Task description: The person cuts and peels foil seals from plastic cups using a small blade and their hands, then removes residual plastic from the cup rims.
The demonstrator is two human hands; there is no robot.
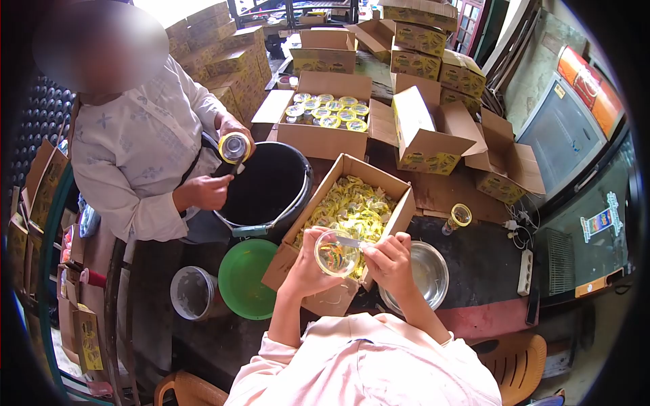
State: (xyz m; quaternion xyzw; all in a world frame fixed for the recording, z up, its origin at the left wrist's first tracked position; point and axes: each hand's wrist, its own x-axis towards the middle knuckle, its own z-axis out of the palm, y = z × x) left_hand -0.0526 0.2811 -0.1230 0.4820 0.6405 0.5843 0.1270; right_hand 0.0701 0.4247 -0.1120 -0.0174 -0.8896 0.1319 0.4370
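My left hand (pixel 305 272) is closed round a clear plastic cup (pixel 336 254) with a yellow rim, its round end facing up at me. My right hand (pixel 389 264) grips a small knife (pixel 349 241), whose blade lies at the cup's upper edge. Both hands are over the near side of an open carton (pixel 406 210) filled with yellow wrappers (pixel 349 206). A metal bowl (pixel 432 274) stands beneath and to the right of my right hand. Left of my left hand is a green basin (pixel 247 279).
Across the table a co-worker (pixel 142 142) holds another cup (pixel 234 147) over a large black bucket (pixel 264 183). A carton of lidded cups (pixel 325 141) stands behind. At right are a single cup (pixel 460 215) and a power strip (pixel 525 272); a grey bucket (pixel 192 292) is at left.
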